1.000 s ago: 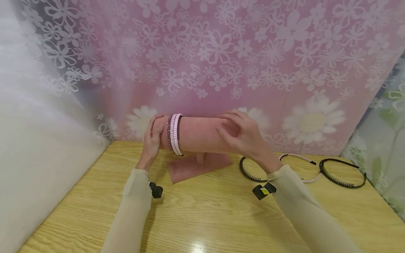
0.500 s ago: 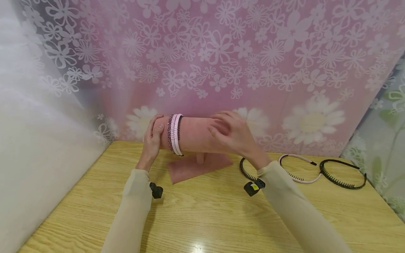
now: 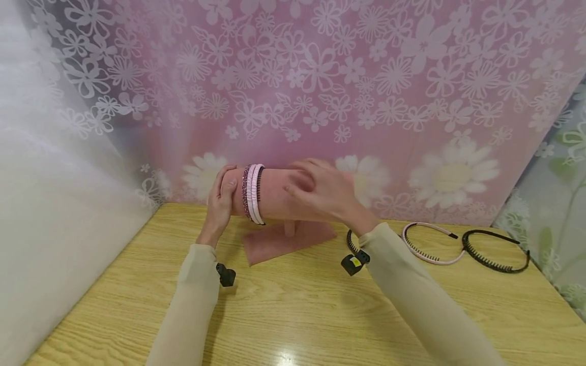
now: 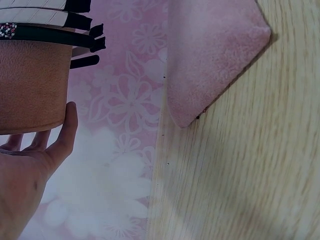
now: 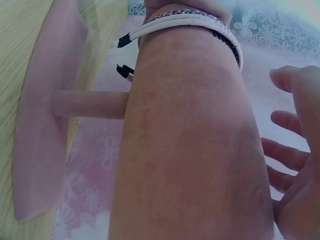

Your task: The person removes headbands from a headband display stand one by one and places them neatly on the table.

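A pink plush-covered roll [image 3: 275, 195] lies level on a post above its flat pink base [image 3: 279, 241]. Around its left part sit several headbands [image 3: 253, 194], one glittery and others pale pink, side by side. My left hand [image 3: 221, 201] grips the roll's left end, thumb in front; in the left wrist view that hand [image 4: 30, 175] has its fingers against the end. Over the right half is my right hand [image 3: 327, 190], fingers loosely bent at the roll's back; the right wrist view shows this hand [image 5: 300, 160] beside the roll [image 5: 190, 140], holding no headband.
On the wooden table [image 3: 284, 305], right of the base, lie a pink headband [image 3: 438, 262] and a black one [image 3: 487, 264]. Another dark headband [image 3: 351, 244] is partly hidden by my right wrist. A pink flowered cloth [image 3: 293, 76] hangs behind.
My right hand has moved left along the roll, uncovering more of the pink headband on the table. My left hand and the headbands on the roll have stayed in place.
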Motion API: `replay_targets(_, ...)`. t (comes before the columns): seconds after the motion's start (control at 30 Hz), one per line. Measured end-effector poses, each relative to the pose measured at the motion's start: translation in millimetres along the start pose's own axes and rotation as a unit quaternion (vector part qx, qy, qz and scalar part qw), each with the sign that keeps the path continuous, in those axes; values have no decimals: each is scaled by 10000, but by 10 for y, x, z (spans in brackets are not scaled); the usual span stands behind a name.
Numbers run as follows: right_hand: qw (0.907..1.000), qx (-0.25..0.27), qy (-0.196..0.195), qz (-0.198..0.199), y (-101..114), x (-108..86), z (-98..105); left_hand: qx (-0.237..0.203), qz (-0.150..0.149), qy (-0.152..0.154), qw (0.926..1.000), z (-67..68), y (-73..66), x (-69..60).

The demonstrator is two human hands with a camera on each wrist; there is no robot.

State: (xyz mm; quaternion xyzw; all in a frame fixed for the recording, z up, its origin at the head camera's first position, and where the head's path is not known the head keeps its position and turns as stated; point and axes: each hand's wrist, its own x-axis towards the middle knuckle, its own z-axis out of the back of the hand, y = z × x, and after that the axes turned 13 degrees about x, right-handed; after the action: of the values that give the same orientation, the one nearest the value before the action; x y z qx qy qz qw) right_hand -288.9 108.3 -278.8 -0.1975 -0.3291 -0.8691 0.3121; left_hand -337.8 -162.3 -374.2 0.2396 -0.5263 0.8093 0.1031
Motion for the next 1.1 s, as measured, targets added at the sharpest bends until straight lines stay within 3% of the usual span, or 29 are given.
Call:
replay_targets(0.3, 9978, 233, 478, -400, 87, 81, -47, -41, 58, 39, 10000, -9, 4, -11)
replay_targets(0.67, 9960, 587, 579, -346, 142, 197, -148, -14, 25, 55, 10000, 8, -3, -10)
replay_targets(1.1, 9939, 160, 965, -502, 188, 329, -241, -77, -16, 79, 9999, 10, 8, 3)
